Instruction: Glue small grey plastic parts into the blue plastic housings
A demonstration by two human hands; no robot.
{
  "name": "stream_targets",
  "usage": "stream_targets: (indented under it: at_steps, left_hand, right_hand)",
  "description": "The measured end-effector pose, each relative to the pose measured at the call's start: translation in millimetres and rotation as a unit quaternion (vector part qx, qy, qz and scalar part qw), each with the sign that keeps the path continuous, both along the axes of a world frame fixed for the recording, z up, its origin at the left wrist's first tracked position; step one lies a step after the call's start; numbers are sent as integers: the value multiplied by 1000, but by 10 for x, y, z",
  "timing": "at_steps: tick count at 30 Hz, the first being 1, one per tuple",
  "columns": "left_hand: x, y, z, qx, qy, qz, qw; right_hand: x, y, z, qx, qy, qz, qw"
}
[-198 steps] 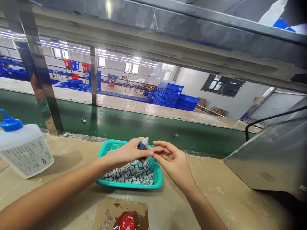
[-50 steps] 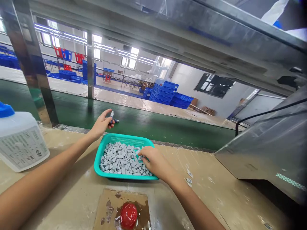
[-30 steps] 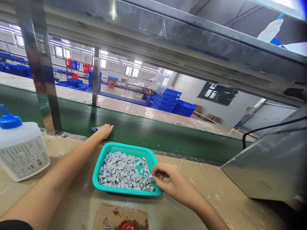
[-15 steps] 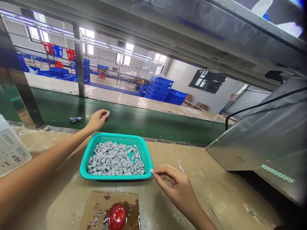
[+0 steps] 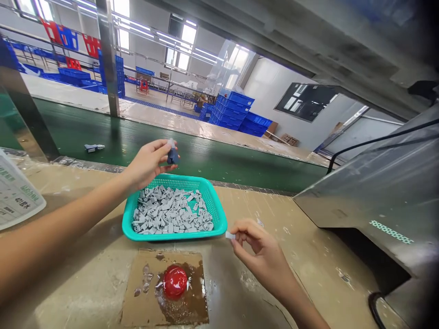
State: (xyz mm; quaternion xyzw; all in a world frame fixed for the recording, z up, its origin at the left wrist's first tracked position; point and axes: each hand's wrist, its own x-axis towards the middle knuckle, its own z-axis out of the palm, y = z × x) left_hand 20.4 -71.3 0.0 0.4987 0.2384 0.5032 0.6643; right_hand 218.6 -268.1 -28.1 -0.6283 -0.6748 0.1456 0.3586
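My left hand (image 5: pixel 151 160) is closed around a small dark blue piece with a pale tip (image 5: pixel 173 156), above the back edge of the teal basket (image 5: pixel 219 211). Many small grey plastic parts (image 5: pixel 171 210) fill that basket. Between the thumb and index finger of my right hand (image 5: pixel 257 242) is a small pale grey part (image 5: pixel 230 235), just right of the basket's front right corner. A shiny red dome (image 5: pixel 175 282) sits in brown, wet-looking liquid on a cardboard square (image 5: pixel 132 306) in front of the basket.
A blue and white piece (image 5: pixel 94 148) lies on the green conveyor belt (image 5: pixel 144 130) behind the basket. A labelled white container (image 5: pixel 20 201) stands at the left. The metal housing (image 5: pixel 360 192) rises at the right, and a metal post (image 5: pixel 110 68) stands beyond the belt.
My left hand has moved right, and the dark blue piece in it now shows clearly. My right hand still pinches its grey part near the basket corner. The whole view has shifted.
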Motion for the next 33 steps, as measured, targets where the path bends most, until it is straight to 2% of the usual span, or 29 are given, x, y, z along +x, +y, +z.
stream_targets:
  at_steps: [2, 6, 13, 16, 21, 24, 26, 30, 33]
  left_hand:
    - [34, -33, -65, 6, 36, -14, 999]
    - [48, 9, -188, 20, 74, 3, 997]
    - [41, 155, -191, 35, 130, -11, 991]
    - [35, 178, -189, 12, 94, -7, 995]
    - [10, 141, -178, -10, 5, -53, 999]
    - [15, 89, -132, -52, -9, -59, 997]
    - [28, 38, -83, -107, -18, -70, 992]
    - [57, -122, 36, -220, -55, -119, 967]
    - [84, -271, 99, -238, -55, -146, 959]
  right_hand:
    - [-120, -131, -12, -44, 19, 36, 998]
    - [-338, -333, -74, -124, 18, 115, 986]
    - [-314, -332, -195, -141, 1, 127, 982]
    - [-316, -323, -211, -122, -3, 131, 984]
    - [-348, -327, -204, -110, -2, 111, 988]
    - [-346, -319, -197, -108, -8, 104, 989]
    - [-343, -307, -198, -102, -7, 97, 990]
    - [-339, -290, -216, -96, -4, 92, 991]
    - [-339, -284, -245, -91, 1, 90, 992]
